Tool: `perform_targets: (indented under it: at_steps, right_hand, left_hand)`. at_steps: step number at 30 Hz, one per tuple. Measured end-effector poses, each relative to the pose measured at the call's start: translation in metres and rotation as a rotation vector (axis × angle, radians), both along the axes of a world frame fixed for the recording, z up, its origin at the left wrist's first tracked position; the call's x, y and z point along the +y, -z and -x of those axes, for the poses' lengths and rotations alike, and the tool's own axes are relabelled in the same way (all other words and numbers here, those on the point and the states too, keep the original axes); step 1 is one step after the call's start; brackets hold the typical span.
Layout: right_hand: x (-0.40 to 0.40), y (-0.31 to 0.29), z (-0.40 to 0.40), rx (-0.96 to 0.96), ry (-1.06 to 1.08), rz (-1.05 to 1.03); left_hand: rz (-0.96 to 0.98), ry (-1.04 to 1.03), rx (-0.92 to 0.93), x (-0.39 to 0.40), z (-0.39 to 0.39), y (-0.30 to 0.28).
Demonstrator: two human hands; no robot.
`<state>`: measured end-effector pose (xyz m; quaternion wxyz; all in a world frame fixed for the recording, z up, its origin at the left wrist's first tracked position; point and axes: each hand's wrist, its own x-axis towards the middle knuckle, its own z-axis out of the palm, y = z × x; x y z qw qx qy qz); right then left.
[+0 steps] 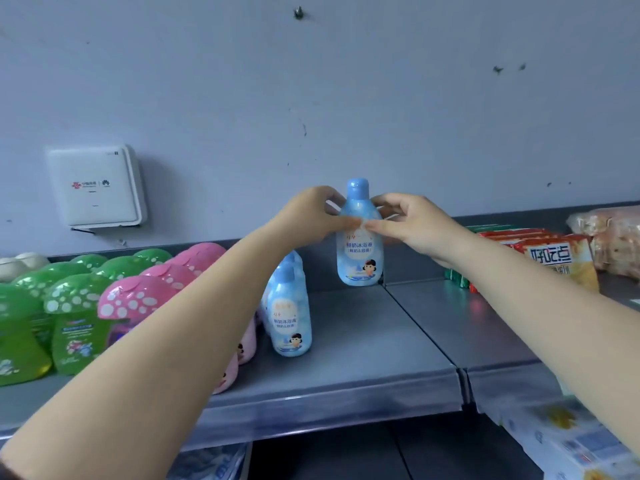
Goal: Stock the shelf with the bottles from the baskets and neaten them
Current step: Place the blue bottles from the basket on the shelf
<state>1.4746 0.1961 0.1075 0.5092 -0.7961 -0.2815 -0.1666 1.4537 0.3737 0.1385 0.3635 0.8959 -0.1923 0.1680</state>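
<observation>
Both my left hand (313, 216) and right hand (414, 225) are pinching the upright pale-blue plastic bottle (360, 244) between them, long axis vertical, its base below my fingers on the grey metal shelf (363, 341).

We find a small retail shop: a grey metal display shelf (346, 341) carries rows of identical blue bottles (291, 320), green mushroom-capped bottles (74, 313) and pink ones (135, 299), with packaged snacks (554, 265) alongside
</observation>
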Motion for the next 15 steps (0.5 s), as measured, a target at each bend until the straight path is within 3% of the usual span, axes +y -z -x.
perform_targets:
  at_steps: [5,15]
  right_hand:
    - [0.017,-0.005,-0.049,0.037,0.024,0.035]
    - [0.039,0.007,-0.131,0.063,0.073,0.068]
  left_hand:
    - [-0.132,-0.031,0.051,0.008,-0.045,-0.021]
    - [-0.204,-0.092,0.194,0.026,-0.135,-0.024]
